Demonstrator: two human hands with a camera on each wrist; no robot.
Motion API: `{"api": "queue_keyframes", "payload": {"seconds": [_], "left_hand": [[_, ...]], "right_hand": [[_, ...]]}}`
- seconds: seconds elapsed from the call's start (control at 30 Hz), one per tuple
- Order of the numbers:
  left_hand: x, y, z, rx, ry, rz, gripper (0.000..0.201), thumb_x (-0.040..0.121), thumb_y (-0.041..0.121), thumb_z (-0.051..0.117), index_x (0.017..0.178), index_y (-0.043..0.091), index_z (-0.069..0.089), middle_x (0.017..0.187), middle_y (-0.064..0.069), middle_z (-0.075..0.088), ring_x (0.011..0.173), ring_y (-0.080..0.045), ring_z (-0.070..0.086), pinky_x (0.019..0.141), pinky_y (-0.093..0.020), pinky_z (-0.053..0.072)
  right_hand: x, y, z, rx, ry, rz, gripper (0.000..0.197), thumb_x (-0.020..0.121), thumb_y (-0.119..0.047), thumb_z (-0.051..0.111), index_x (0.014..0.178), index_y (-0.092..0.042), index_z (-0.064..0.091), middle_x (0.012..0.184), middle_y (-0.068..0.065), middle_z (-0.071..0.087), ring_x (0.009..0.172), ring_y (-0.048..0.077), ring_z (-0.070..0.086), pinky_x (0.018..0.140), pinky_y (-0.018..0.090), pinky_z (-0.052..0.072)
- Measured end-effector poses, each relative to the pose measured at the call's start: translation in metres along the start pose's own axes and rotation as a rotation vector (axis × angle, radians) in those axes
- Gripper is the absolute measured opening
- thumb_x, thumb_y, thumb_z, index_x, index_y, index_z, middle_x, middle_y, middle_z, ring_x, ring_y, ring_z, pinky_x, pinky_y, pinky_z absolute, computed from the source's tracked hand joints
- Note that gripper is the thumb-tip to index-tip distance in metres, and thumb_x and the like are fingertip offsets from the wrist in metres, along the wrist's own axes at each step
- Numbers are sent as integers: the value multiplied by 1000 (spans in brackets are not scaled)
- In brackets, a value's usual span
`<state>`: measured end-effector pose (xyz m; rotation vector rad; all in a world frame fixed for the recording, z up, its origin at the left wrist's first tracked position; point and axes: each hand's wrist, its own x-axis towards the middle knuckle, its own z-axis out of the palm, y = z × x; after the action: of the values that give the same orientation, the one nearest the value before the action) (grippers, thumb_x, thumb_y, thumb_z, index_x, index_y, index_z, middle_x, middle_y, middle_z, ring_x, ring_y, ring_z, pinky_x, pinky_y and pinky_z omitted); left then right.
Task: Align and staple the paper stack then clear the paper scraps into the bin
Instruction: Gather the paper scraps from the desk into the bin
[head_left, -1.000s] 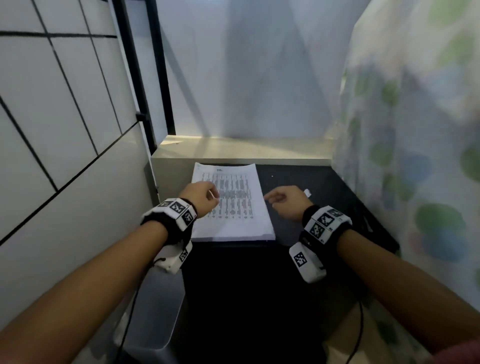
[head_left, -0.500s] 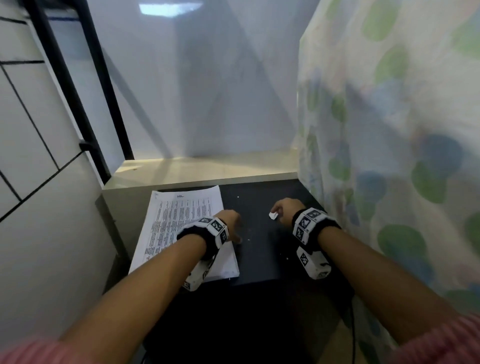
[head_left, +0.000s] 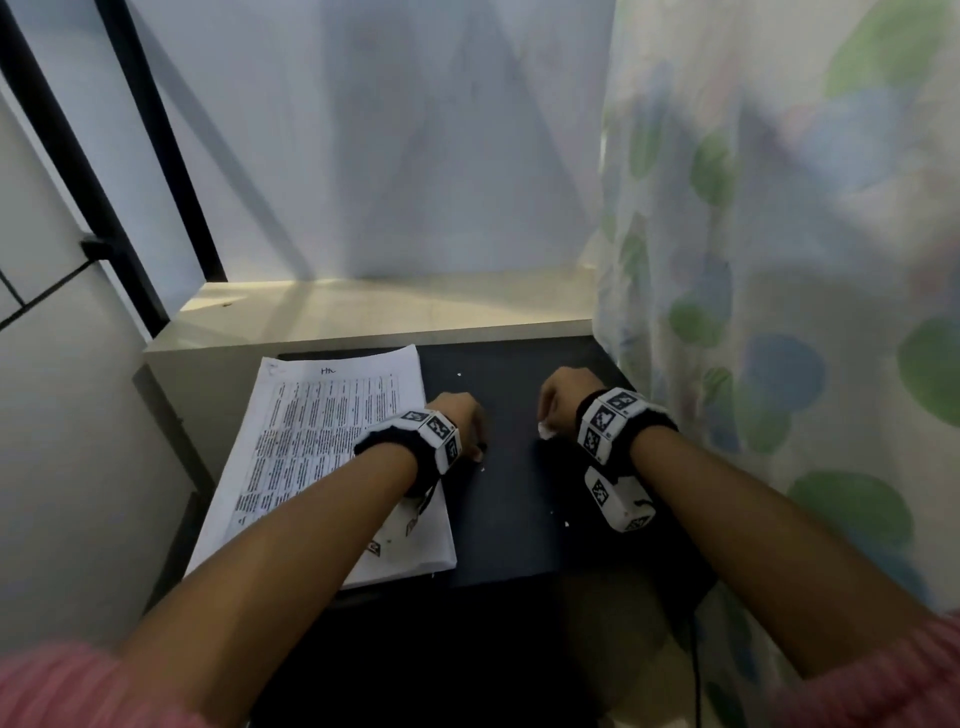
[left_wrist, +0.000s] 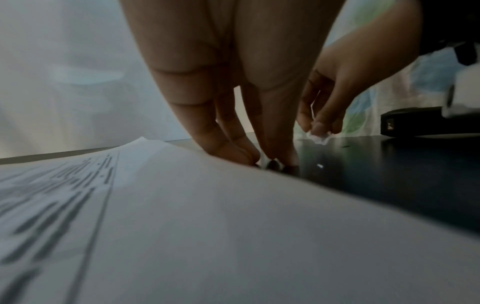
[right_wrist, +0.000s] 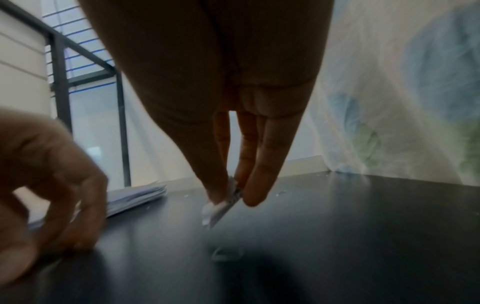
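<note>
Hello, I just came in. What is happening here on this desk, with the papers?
A person is picking small paper scraps off a black desk. The right hand pinches a crumpled white scrap between thumb and fingers, just above the surface. The left hand has its fingertips down on the desk beside the printed paper stack, apparently going for a tiny bit there. A few white bits are still scattered on the desk. No bin is in view.

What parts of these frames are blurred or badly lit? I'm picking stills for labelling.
Head view: curtain at right is smeared, paper stack print readable as lines only. Left wrist view: near sheet is out of focus, right hand sharper. Right wrist view: backlit, right hand dark, left hand blurred, glare on the black table.
</note>
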<state>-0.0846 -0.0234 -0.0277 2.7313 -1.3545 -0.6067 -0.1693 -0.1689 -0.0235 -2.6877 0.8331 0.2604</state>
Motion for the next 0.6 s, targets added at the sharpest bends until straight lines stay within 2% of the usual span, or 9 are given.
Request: {"api": "queue_keyframes", "payload": {"seconds": [0.17, 0.23, 0.3, 0.33, 0.5, 0.6], "left_hand": [[12, 3, 0, 27, 8, -30, 36, 80, 21, 72, 113, 6, 67, 120, -11, 67, 112, -27, 63, 92, -32, 51], [16, 2, 1, 34, 13, -42, 38, 81, 21, 72, 113, 2, 65, 120, -14, 66, 112, -29, 63, 91, -32, 51], [19, 2, 3, 33, 9, -47, 37, 81, 20, 71, 113, 1, 65, 119, -15, 66, 110, -30, 63, 91, -32, 51], [20, 2, 4, 36, 3, -50, 37, 82, 20, 70, 113, 1, 64, 119, -15, 66, 110, -29, 63, 91, -32, 51], [23, 5, 8, 65, 0, -74, 39, 89, 18, 62, 122, -1, 57, 128, -16, 59, 117, -30, 59, 95, -33, 48], [20, 10, 10, 93, 16, -50, 34, 92, 14, 57, 121, -3, 57, 127, -18, 59, 116, -31, 59, 93, -32, 48]], "right_hand": [[15, 26, -24, 86, 144, 120, 25, 75, -20, 77, 95, -7, 74, 105, 11, 73, 101, 24, 67, 79, 24, 49], [27, 36, -26, 70, 145, 198, 33, 79, -25, 73, 106, -6, 70, 116, 11, 68, 110, 26, 63, 90, 28, 50], [36, 40, -23, 37, 114, 277, 47, 82, -33, 68, 122, -9, 61, 132, 10, 58, 123, 28, 54, 103, 38, 45], [40, 40, -21, 23, 102, 294, 49, 83, -36, 67, 123, -10, 60, 134, 9, 56, 125, 28, 52, 105, 40, 44], [61, 30, -18, 6, 141, 311, 47, 80, -35, 71, 113, -2, 65, 121, 17, 64, 111, 35, 61, 97, 44, 50], [66, 23, -17, 8, 145, 282, 37, 81, -27, 69, 110, -4, 68, 117, 15, 66, 109, 32, 62, 94, 39, 51]]}}
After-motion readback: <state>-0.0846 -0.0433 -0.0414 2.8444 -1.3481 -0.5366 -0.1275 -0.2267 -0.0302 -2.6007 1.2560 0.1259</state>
